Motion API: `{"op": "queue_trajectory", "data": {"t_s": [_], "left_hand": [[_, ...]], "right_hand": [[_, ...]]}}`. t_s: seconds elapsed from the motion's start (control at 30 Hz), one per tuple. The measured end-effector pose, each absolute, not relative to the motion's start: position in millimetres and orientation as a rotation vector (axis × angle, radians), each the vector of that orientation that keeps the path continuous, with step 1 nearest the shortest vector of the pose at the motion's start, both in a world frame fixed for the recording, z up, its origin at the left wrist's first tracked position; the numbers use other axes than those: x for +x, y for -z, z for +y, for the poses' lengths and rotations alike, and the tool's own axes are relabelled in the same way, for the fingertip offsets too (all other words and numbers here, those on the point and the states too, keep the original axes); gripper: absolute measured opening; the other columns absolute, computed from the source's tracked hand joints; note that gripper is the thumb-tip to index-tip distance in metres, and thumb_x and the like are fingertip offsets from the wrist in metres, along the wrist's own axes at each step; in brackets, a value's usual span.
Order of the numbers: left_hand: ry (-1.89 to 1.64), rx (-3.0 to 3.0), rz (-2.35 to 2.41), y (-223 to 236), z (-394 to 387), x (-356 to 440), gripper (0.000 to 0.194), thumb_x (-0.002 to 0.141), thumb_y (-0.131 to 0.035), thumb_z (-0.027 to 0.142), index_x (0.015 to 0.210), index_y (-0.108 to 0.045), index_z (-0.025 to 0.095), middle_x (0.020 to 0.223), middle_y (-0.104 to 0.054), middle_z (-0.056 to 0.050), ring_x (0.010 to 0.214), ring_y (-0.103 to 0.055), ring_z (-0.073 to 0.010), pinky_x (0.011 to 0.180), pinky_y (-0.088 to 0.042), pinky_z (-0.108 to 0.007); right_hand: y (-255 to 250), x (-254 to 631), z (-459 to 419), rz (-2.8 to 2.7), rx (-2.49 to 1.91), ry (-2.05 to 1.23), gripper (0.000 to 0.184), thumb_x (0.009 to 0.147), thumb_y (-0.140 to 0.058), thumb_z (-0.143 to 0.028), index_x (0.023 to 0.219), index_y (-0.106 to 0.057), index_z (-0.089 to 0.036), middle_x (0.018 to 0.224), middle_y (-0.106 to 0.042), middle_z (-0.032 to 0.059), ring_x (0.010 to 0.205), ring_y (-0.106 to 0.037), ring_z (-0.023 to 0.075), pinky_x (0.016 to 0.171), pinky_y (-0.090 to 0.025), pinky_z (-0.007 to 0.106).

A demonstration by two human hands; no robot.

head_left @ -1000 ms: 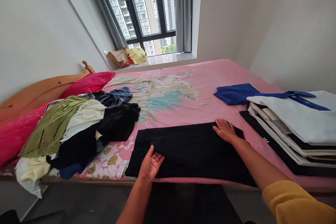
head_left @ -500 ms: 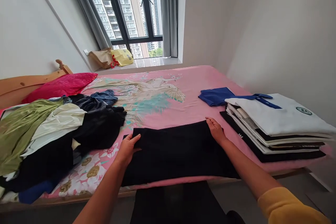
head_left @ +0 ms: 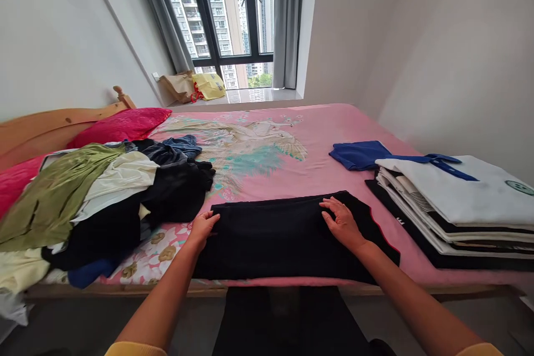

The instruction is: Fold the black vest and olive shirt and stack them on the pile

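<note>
A black garment (head_left: pixel 275 245) lies folded into a wide strip along the front edge of the bed, with a thin red line down its right end. Whether it is trousers or a top I cannot tell. At its upper left corner my left hand (head_left: pixel 203 228) is closed, pinching the cloth between thumb and fingers. My right hand (head_left: pixel 342 222) rests over the upper right part, fingers spread and holding nothing.
Left of the garment is a loose heap of clothes, with an olive piece (head_left: pixel 62 194) on top. A neat stack with a white polo shirt (head_left: pixel 454 189) stands right, beside folded blue cloth (head_left: pixel 359 154). A red pillow (head_left: pixel 120 125) lies by the wooden headboard (head_left: pixel 62 119).
My right hand has let go of the garment's upper right corner and moved slightly inward, opening over the cloth. The right end now lies flat, showing its red line. The view has shifted left.
</note>
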State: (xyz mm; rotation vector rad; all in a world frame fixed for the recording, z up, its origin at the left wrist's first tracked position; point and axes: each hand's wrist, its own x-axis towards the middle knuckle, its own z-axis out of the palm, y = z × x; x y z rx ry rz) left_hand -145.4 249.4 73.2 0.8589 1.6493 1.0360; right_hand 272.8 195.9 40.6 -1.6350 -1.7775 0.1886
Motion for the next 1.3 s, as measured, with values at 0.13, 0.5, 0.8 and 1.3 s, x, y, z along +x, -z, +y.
{"op": "queue_trajectory", "data": {"t_s": [0.13, 0.5, 0.8, 1.3], "left_hand": [[-0.913, 0.999, 1.655, -69.8, 246.5, -159.0, 0.019, 0.066, -0.070, 0.031, 0.070, -0.061, 0.014, 0.048, -0.050, 0.005, 0.039, -0.040, -0.0057, 0.039, -0.028, -0.017], [-0.870, 1.449, 1.971, -62.6, 238.1, -159.3, 0.028, 0.069, -0.063, 0.030, 0.091, -0.063, 0.013, 0.078, -0.064, -0.006, 0.076, -0.061, -0.0208, 0.069, -0.048, -0.033], [-0.480, 2.450, 1.661, -69.4, 208.0, -111.9, 0.044, 0.088, -0.041, 0.037, 0.130, -0.047, 0.027, 0.145, -0.037, -0.003, 0.136, -0.024, -0.0229, 0.112, -0.011, -0.050], [-0.076, 2.566, 1.847, -26.5, 217.2, -115.9, 0.059, 0.086, -0.033, 0.054, 0.140, -0.031, 0.029, 0.149, -0.027, -0.001, 0.139, -0.015, -0.0257, 0.109, -0.004, -0.054]], "right_hand": [[-30.0, 267.5, 193.6, -1.806, -1.647, -0.180, 0.031, 0.083, -0.043, -0.036, 0.108, -0.058, -0.026, 0.125, -0.055, 0.0046, 0.126, -0.040, 0.0248, 0.105, -0.026, 0.051], [-15.8, 264.2, 175.3, -1.743, -1.643, -0.128, 0.035, 0.083, -0.041, -0.038, 0.112, -0.055, -0.024, 0.125, -0.054, 0.0063, 0.126, -0.039, 0.0255, 0.103, -0.028, 0.053], [-58.6, 205.1, 179.1, -1.863, -1.606, -0.129, 0.036, 0.090, -0.034, -0.032, 0.120, -0.052, -0.023, 0.134, -0.047, 0.0049, 0.133, -0.030, 0.0209, 0.109, -0.016, 0.050], [-19.1, 210.2, 193.6, -2.046, -1.995, -0.284, 0.061, 0.092, -0.022, -0.052, 0.142, -0.029, -0.019, 0.149, -0.023, 0.0033, 0.139, -0.012, 0.0180, 0.113, -0.005, 0.040]]}}
